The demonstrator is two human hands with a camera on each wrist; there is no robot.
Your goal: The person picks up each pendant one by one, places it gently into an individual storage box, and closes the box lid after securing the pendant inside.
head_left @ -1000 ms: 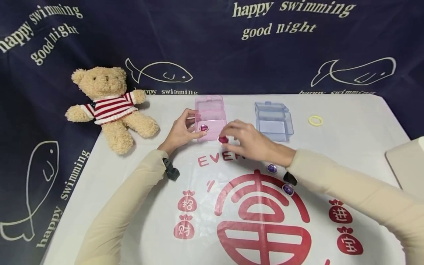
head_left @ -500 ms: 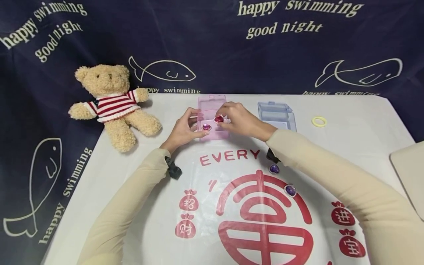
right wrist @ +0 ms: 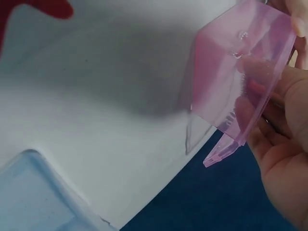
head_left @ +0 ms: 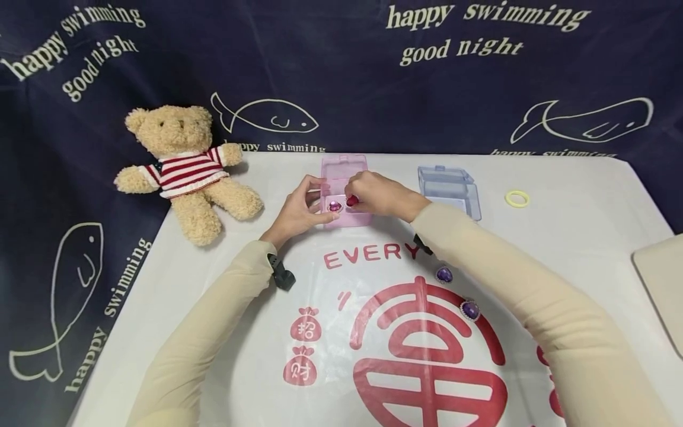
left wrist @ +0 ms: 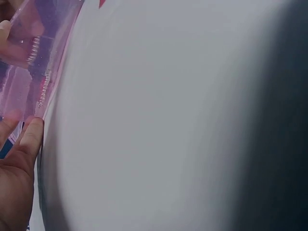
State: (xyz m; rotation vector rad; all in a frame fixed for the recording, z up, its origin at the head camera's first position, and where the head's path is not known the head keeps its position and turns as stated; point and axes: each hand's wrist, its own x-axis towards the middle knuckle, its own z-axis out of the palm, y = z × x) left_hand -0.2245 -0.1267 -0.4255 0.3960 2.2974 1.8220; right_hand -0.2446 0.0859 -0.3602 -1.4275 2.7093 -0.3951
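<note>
A pink see-through plastic box point(head_left: 349, 221) stands on the table with its lid raised at the back. My left hand point(head_left: 299, 210) holds its left side, thumb along the front wall and fingers at the side. Inside lies a pink heart-shaped gem point(head_left: 334, 206) with a beaded silver edge. My right hand point(head_left: 381, 194) reaches into the box and pinches a red heart-shaped gem point(head_left: 351, 201), partly hidden by the fingers. Through the pink wall point(right wrist: 216, 62), the right wrist view shows these fingers inside the box. Two purple heart gems point(head_left: 444, 274) lie below the right forearm.
To the right stands an open blue see-through box point(head_left: 471, 201), partly behind the right arm. Farther right lies a yellow ring point(head_left: 517, 198). A striped-shirt teddy bear point(head_left: 187, 172) sits at the left. A beige flat panel point(head_left: 661, 284) is at the right edge.
My right hand has carried the red gem leftward and forward from in front of the pink box, then down into it. The left hand keeps its place on the box.
</note>
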